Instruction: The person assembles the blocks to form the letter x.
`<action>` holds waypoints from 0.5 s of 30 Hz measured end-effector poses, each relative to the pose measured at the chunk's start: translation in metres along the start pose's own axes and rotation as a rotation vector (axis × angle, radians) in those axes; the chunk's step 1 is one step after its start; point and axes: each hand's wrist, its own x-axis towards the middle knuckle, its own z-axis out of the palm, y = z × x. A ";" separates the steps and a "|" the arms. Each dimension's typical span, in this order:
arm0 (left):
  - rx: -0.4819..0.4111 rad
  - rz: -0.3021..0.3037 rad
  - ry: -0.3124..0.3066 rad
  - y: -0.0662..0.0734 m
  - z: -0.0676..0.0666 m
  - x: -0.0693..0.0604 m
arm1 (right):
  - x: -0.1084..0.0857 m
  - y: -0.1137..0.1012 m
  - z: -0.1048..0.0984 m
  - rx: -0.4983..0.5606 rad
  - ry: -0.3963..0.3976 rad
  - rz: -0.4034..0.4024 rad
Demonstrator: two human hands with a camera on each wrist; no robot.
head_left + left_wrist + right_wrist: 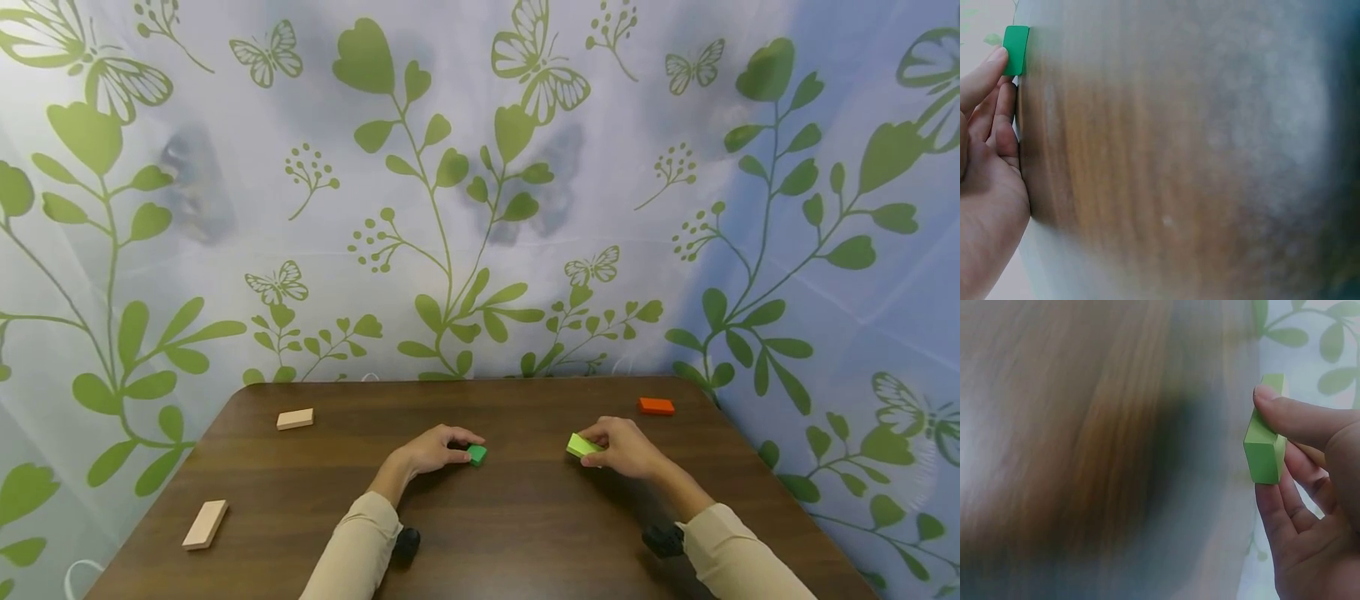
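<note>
Where fingers (461, 434) pinch, green block (1017, 49), lime block (1262, 461)

Head view: looks forward and down over my sleeves (356, 546), across the table (517, 525) to the patterned curtain (472, 108). Left wrist view: close, facing along my left hand (990, 187) to the green block (1018, 51). Right wrist view: likewise close, facing my right hand (1325, 540) and lime block (1262, 459). Head view shares both blocks.

Between left hand (433, 450) and right hand (627, 447) there is room to pass; beyond the right grip, one orange block (656, 407) obstructs.
</note>
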 end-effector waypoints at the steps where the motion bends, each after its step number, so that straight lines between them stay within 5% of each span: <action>1: -0.002 -0.002 0.001 0.000 0.000 0.000 | 0.002 -0.001 0.002 0.004 -0.001 -0.003; 15: -0.001 -0.006 -0.003 0.000 -0.002 -0.001 | 0.038 -0.029 0.042 0.083 -0.016 -0.025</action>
